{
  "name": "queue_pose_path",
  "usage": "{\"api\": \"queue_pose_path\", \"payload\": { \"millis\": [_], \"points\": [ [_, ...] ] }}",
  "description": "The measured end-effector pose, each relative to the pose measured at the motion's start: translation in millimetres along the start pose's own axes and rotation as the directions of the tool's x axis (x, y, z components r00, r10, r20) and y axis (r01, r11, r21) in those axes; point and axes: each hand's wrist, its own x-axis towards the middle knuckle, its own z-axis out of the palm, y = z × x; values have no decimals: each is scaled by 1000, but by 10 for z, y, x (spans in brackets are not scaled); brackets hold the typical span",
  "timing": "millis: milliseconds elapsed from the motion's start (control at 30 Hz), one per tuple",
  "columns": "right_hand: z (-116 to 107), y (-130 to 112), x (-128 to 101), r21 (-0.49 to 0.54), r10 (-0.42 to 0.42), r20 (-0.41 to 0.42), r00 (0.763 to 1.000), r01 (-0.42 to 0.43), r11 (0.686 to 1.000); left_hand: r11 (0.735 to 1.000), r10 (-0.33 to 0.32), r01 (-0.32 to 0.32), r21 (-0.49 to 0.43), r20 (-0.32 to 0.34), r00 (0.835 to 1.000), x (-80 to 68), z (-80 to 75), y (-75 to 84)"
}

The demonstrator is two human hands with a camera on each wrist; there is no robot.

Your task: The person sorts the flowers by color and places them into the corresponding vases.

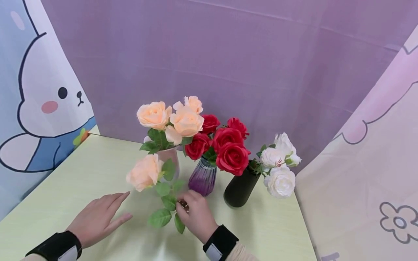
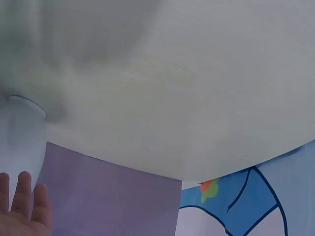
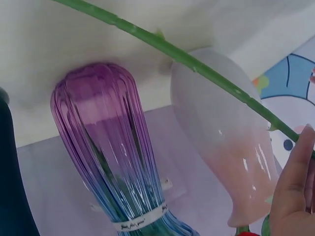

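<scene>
Peach petals top the loose rose (image 1: 144, 174) that the right hand (image 1: 196, 214) holds by its green stem (image 3: 197, 61), fingers (image 1: 183, 207) curled and pinching it low down among the leaves. In the head view its long axis runs from the pinch at about 4 o'clock up to the bloom at about 10 o'clock, so the flower head points up and to the left, tilted well off upright and raised above the pale green worktop (image 1: 81, 170). The left hand (image 1: 98, 217) lies flat on the worktop at about 8 o'clock of the bloom, fingers straight and slightly spread, holding nothing; its fingertips are near the bloom but apart from it. Directly behind the rose, at 12 to 1 o'clock, stands the pink vase (image 1: 169, 156) with three peach roses (image 1: 183, 121); the held bloom and leaves overlap its lower body in the head view, and the right wrist view shows the stem crossing in front of it. Just beside that vase, at 3 o'clock of it, stands the ribbed purple vase (image 1: 202, 178) of red roses (image 1: 230, 152), close to the right hand's knuckles. Farther round at 3 o'clock stands the black vase (image 1: 240, 189) of white roses (image 1: 280, 170). A purple cloth (image 1: 228, 54) hangs behind.
</scene>
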Motion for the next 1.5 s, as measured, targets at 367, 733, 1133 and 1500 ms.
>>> {"api": "queue_pose_path", "payload": {
  "millis": [367, 733, 1133, 1500],
  "points": [
    [-528, -356, 405, 191, -66, -203, 977, 105, 976, 1000, 13, -11, 29, -68, 998, 243, -76, 52],
    [-1122, -679, 778, 258, -118, -313, 942, 204, 944, 998, 38, -34, 55, -84, 996, 541, -396, 99],
    [-1620, -1089, 1060, 294, -13, -323, 946, 114, 949, 993, 107, -101, 60, -106, 989, 849, -718, 221],
    [-1998, -1358, 1268, 370, 19, -410, 912, 148, 917, 986, 165, -162, 32, -140, 976, 1075, -1016, 368]
  ]
}}
